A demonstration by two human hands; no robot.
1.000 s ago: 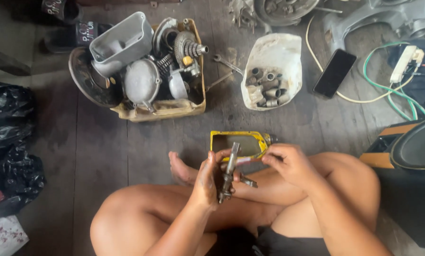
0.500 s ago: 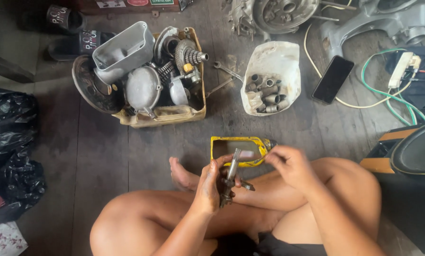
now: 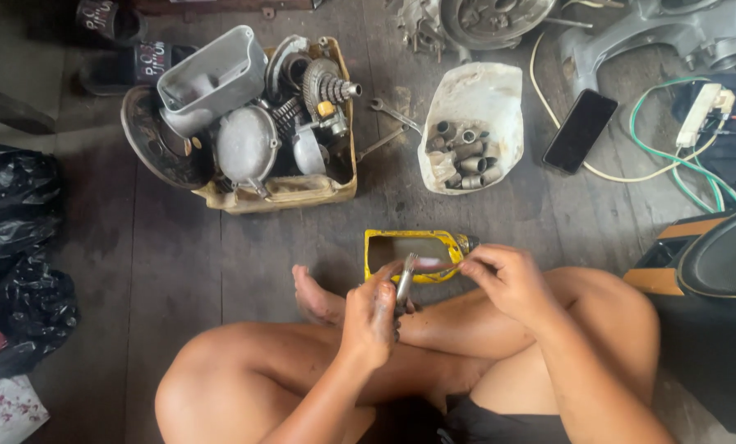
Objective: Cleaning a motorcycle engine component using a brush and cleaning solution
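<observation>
I sit cross-legged on a dark wooden floor. My left hand [image 3: 372, 312], smeared with grease, grips a slim metal engine part [image 3: 403, 284] and holds it upright over my crossed legs. My right hand [image 3: 503, 275] pinches a thin brush [image 3: 433, 267] whose tip meets the top of that part. Just beyond both hands lies a cut-open yellow container [image 3: 417, 251] on the floor, its open side up.
A yellow tub [image 3: 302, 193] full of metal engine parts stands at the far left. A white cut jug [image 3: 475, 111] holds several sockets; wrenches [image 3: 388, 123] lie beside it. A phone [image 3: 580, 130], cables and a power strip [image 3: 701, 115] are at right. Black bags [image 3: 14, 247] sit at left.
The part has tipped more upright in my left hand, and my right hand has brought the brush against its top. The view has shifted slightly.
</observation>
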